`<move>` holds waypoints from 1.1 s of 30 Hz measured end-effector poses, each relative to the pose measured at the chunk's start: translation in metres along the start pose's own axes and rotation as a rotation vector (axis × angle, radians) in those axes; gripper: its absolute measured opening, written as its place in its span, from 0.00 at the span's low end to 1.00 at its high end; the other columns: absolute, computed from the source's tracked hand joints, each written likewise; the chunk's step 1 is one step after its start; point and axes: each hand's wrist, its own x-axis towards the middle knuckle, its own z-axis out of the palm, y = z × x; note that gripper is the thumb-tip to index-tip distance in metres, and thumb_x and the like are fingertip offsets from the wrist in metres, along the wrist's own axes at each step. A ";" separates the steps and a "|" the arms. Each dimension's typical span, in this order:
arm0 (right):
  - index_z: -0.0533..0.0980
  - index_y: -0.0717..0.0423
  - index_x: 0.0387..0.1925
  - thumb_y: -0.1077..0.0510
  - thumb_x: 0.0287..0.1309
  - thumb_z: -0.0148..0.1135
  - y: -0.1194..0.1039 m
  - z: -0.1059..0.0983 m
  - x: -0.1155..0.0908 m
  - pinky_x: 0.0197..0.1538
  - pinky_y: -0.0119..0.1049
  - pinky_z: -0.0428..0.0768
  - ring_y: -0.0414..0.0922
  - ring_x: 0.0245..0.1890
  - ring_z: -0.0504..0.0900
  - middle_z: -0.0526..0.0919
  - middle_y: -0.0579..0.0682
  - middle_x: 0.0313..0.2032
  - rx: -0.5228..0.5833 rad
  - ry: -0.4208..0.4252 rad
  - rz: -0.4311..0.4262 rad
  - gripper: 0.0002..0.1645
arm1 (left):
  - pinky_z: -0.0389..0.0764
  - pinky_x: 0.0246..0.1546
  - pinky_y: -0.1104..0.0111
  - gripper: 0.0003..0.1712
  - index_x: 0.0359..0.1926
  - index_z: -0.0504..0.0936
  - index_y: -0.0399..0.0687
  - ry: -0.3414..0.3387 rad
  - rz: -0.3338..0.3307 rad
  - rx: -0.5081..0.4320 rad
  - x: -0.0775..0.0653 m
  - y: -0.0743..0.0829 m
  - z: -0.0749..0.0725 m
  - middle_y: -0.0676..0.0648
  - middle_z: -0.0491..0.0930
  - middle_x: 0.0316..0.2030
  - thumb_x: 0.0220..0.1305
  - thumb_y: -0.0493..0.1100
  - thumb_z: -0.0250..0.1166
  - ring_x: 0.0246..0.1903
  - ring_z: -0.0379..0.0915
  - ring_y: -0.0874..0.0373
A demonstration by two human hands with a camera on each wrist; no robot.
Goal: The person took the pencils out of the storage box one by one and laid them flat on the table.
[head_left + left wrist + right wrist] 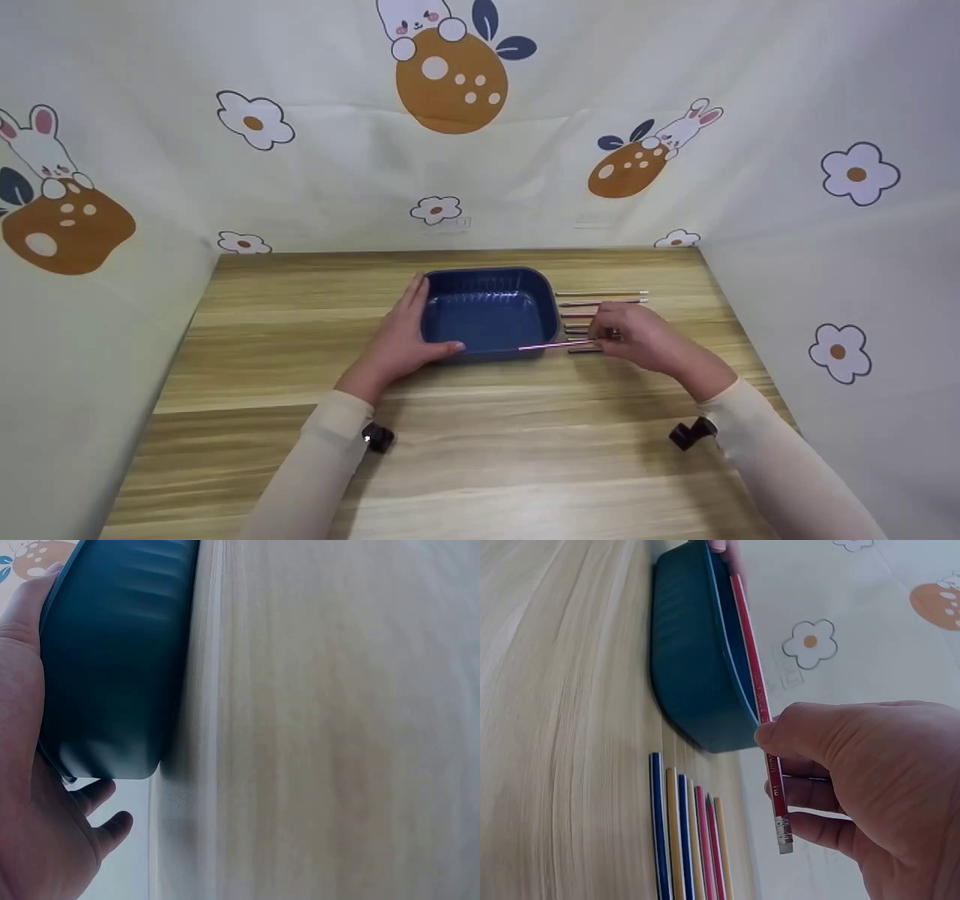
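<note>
A dark blue rectangular basin (487, 322) stands on the table; the part of its inside that shows holds nothing. My left hand (397, 341) grips its left end, thumb over the near rim and fingers along the left side. In the left wrist view some fingertips (116, 829) extend past the basin's wall. My right hand (641, 337) pinches a red pencil (757, 682) near its eraser end, raised above the table. The pencil's front end lies over the basin's near right rim. Several other pencils (684, 840) lie side by side on the table, right of the basin, partly hidden below the right hand.
The wood-grain table (495, 465) ends at patterned cloth walls (337, 172) at the back and both sides. A small black camera (379, 437) sits at the left wrist and another black camera (691, 433) at the right wrist.
</note>
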 end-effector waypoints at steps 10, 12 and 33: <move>0.90 0.54 0.39 0.70 0.64 0.74 0.012 -0.003 -0.021 0.41 0.47 0.87 0.43 0.39 0.84 0.88 0.45 0.40 0.028 -0.034 0.114 0.09 | 0.53 0.83 0.37 0.81 0.92 0.42 0.48 -0.006 -0.010 -0.008 0.000 -0.001 0.001 0.44 0.37 0.90 0.55 0.71 0.84 0.87 0.40 0.37; 0.90 0.53 0.39 0.70 0.64 0.74 0.014 -0.004 -0.025 0.41 0.47 0.86 0.44 0.39 0.85 0.88 0.46 0.39 0.035 -0.027 0.109 0.09 | 0.52 0.83 0.36 0.81 0.92 0.41 0.49 -0.006 -0.010 -0.011 0.000 -0.001 0.001 0.44 0.37 0.90 0.55 0.71 0.84 0.87 0.40 0.37; 0.91 0.59 0.38 0.77 0.60 0.75 0.034 -0.005 -0.059 0.44 0.44 0.86 0.47 0.39 0.86 0.89 0.46 0.38 0.071 0.037 0.150 0.12 | 0.51 0.83 0.39 0.81 0.91 0.41 0.46 -0.008 -0.002 0.009 -0.001 0.001 0.000 0.48 0.33 0.91 0.55 0.71 0.83 0.87 0.40 0.37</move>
